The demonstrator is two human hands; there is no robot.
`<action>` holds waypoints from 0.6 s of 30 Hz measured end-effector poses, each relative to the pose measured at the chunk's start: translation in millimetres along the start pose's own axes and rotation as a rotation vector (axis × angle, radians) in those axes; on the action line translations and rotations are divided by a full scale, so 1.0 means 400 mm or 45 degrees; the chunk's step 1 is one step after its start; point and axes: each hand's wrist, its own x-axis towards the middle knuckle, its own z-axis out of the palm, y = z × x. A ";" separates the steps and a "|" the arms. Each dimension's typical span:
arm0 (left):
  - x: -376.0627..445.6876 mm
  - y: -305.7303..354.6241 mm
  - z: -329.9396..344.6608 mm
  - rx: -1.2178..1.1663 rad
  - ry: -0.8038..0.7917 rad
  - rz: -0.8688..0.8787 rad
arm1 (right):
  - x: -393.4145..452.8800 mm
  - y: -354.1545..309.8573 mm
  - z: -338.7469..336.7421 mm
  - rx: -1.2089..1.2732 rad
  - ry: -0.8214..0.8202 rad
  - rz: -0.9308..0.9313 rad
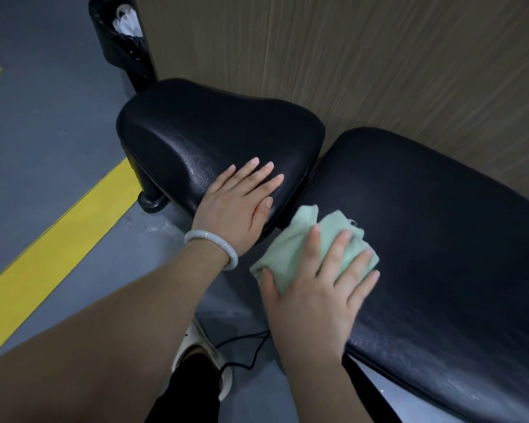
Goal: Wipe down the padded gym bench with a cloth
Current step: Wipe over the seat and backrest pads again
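Right hand (318, 288) presses pale green cloth (297, 239) flat on near-left end of long black back pad (440, 224), fingers spread straight. Left hand (242, 206), pale bangle (211, 245) on wrist, rests open-fingered on seat pad (202, 135). Yellow floor stripe (58, 233) left; black bin (126, 38) far left.

Long back pad (440, 239): cut off at right edge. Green cloth (300, 239): part hidden under right hand (318, 285). Far bin (122, 38): top cropped. Shoe (202, 355): partly hidden.

Gym: padded bench (440, 224), floor w/ yellow line (58, 239)
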 end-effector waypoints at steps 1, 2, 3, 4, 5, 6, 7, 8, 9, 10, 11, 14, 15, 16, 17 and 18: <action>0.000 0.000 -0.001 -0.003 -0.009 -0.005 | 0.027 -0.018 0.008 0.007 0.010 0.005; 0.000 0.001 -0.001 -0.006 -0.019 -0.009 | 0.051 -0.031 0.012 0.016 0.014 0.003; 0.000 0.002 -0.002 -0.010 -0.025 -0.010 | 0.066 -0.038 0.015 0.027 0.018 -0.007; 0.000 0.003 -0.003 -0.013 -0.027 -0.011 | 0.071 -0.037 0.014 0.034 0.019 -0.021; 0.000 0.003 -0.004 -0.014 -0.027 -0.014 | 0.065 -0.028 0.010 0.036 0.019 -0.037; 0.000 0.004 -0.004 -0.011 -0.025 -0.020 | 0.049 -0.012 0.004 0.037 0.015 -0.050; 0.001 0.004 -0.005 -0.006 -0.023 -0.023 | 0.025 0.009 -0.005 0.046 0.013 -0.059; 0.001 0.005 -0.005 -0.002 -0.026 -0.026 | -0.004 0.034 -0.013 0.055 0.015 -0.060; 0.000 0.007 -0.005 0.001 -0.033 -0.029 | -0.034 0.061 -0.018 0.055 0.014 -0.062; 0.000 0.009 -0.005 0.007 -0.039 -0.034 | -0.060 0.086 -0.024 0.048 0.012 -0.065; -0.001 0.012 -0.005 0.017 -0.044 -0.043 | -0.077 0.104 -0.028 0.037 0.008 -0.072; 0.000 0.024 -0.006 0.029 -0.072 -0.082 | -0.069 0.106 -0.029 0.016 -0.003 -0.088; 0.000 0.026 -0.007 0.029 -0.087 -0.089 | -0.051 0.092 -0.027 0.016 -0.002 -0.093; -0.001 0.026 -0.008 0.033 -0.101 -0.088 | -0.030 0.074 -0.025 0.023 -0.004 -0.100; -0.001 0.025 -0.010 0.038 -0.111 -0.081 | -0.008 0.057 -0.024 0.034 -0.010 -0.108; 0.000 0.024 -0.012 0.041 -0.115 -0.075 | 0.010 0.046 -0.024 0.049 -0.017 -0.115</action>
